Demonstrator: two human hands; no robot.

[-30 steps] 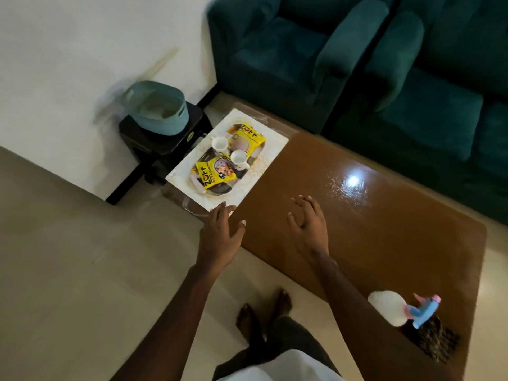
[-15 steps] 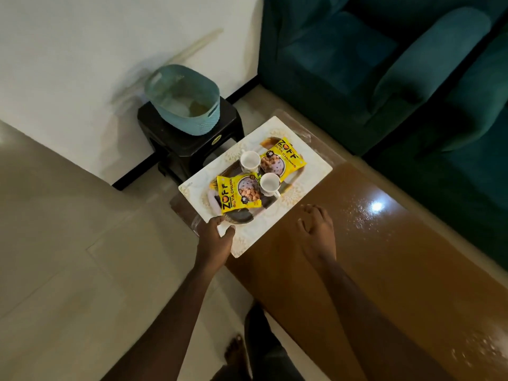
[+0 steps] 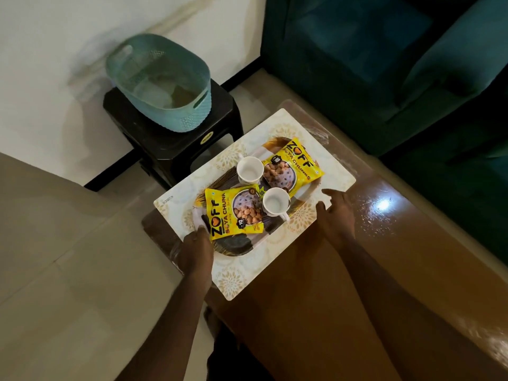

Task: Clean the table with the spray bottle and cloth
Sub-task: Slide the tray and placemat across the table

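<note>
Glossy brown wooden table (image 3: 371,270) carries a white patterned tray (image 3: 332,171) across its left end. The left hand (image 3: 193,250) pinches the tray's near-left edge; the right hand (image 3: 336,215), fingers spread, touches its right edge. Lift level, or the two white cups (image 3: 248,169) tip.

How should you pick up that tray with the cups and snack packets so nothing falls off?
Hold the tray by its two opposite edges, one hand on each, coming in from the sides. It is wide and flat, with loose cups and packets on it, so it likely needs to stay level. The left hand is already at the near edge, the right hand at the right edge.
</note>
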